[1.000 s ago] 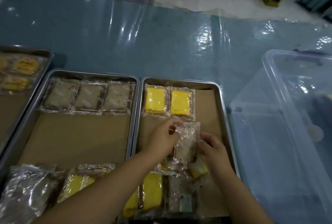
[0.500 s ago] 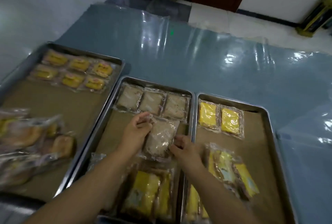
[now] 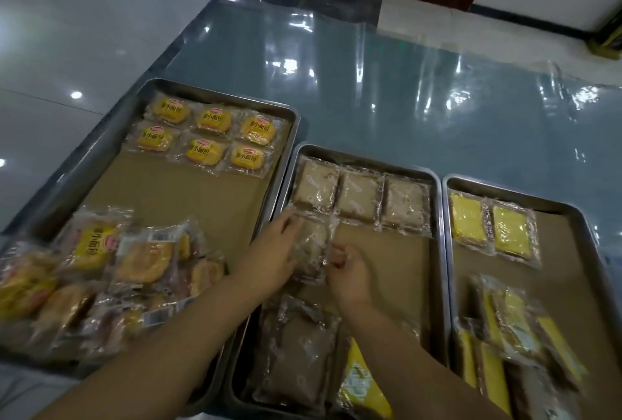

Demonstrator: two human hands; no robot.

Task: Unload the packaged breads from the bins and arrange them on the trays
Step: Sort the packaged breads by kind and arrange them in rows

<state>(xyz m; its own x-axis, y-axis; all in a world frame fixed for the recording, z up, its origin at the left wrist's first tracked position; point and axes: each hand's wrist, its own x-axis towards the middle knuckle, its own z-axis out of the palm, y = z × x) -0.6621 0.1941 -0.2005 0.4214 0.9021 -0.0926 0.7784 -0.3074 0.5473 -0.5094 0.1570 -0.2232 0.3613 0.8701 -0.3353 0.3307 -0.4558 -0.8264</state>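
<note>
A clear-wrapped brown bread packet (image 3: pixel 313 248) lies in the middle tray (image 3: pixel 437 251), at the left of a second row below three matching packets (image 3: pixel 360 197). My left hand (image 3: pixel 272 251) holds its left edge, fingers over the top corner. My right hand (image 3: pixel 350 271) pinches its right edge with curled fingers. More brown packets (image 3: pixel 292 355) are piled at the tray's near end. The left tray (image 3: pixel 208 197) holds several round yellow breads (image 3: pixel 205 136) in rows. The right tray (image 3: pixel 558 251) holds two yellow cake packets (image 3: pixel 491 227).
Loose packets are heaped at the near end of the left tray (image 3: pixel 101 271) and of the right tray (image 3: pixel 511 345). The trays sit on a blue floor mat under clear plastic sheeting (image 3: pixel 387 83). Doors and a wall stand at the far end.
Both hands carried the brown packet from the right tray to the middle tray and lowered it to the left of the second row. The view swung left; the clear bin left the view.
</note>
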